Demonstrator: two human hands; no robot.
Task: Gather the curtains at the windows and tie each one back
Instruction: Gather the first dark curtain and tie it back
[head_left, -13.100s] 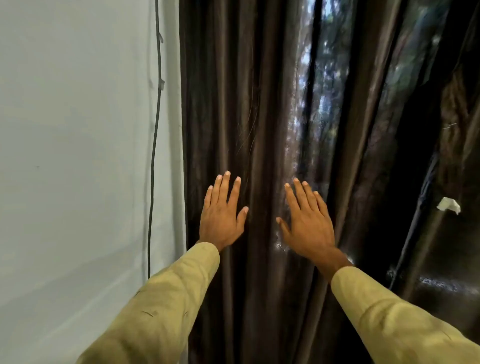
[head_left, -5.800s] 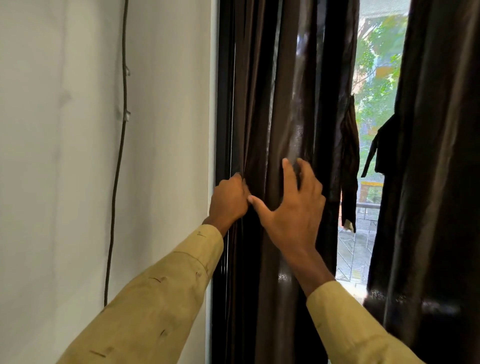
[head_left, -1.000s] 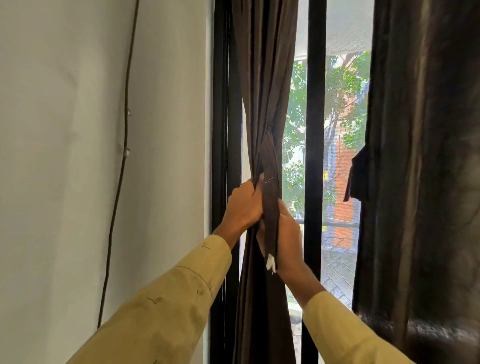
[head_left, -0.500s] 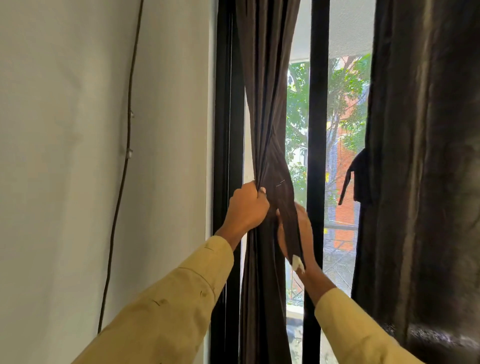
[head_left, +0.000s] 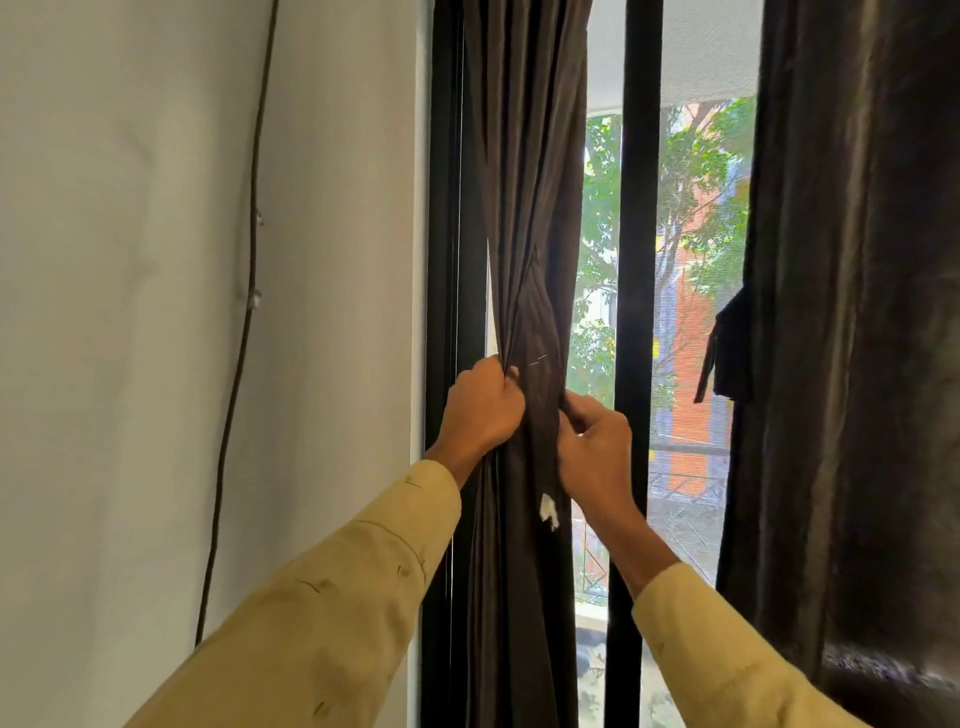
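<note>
Item: two yellow sleeves, left sleeve (head_left: 332, 587) and right sleeve (head_left: 722, 644), entering from the lower edge, both marked with small dark flecks. Left hand (head_left: 480, 405): fist closed round the left edge of the gathered left curtain (head_left: 524, 208), knuckles toward the camera. Right hand (head_left: 592, 447): fingers curled and pinching at the right side of the same bundle, where a dark fabric strip (head_left: 543, 415) crosses it; whether the grip is on the strip alone or also on the curtain folds cannot be told. Strip end hangs down between the two wrists and carries a small white tag (head_left: 548, 512). Left curtain: dark brown, drawn into a narrow column against the left side of the window and pinched in at hand height, falling loose below. Directly behind it: black window frame (head_left: 444, 208), upright; a black vertical bar (head_left: 636, 260) just right of the bundle. Left of the frame: pale wall (head_left: 130, 312) with a thin dark cable (head_left: 244, 312) running down it, held by small clips. Right side: right curtain (head_left: 857, 312), dark brown, hanging ungathered, with a dark tie (head_left: 727, 358) dangling at its left edge. Beyond the glass: green trees (head_left: 696, 208), an orange-red building (head_left: 691, 332) and a railing (head_left: 685, 488).
</note>
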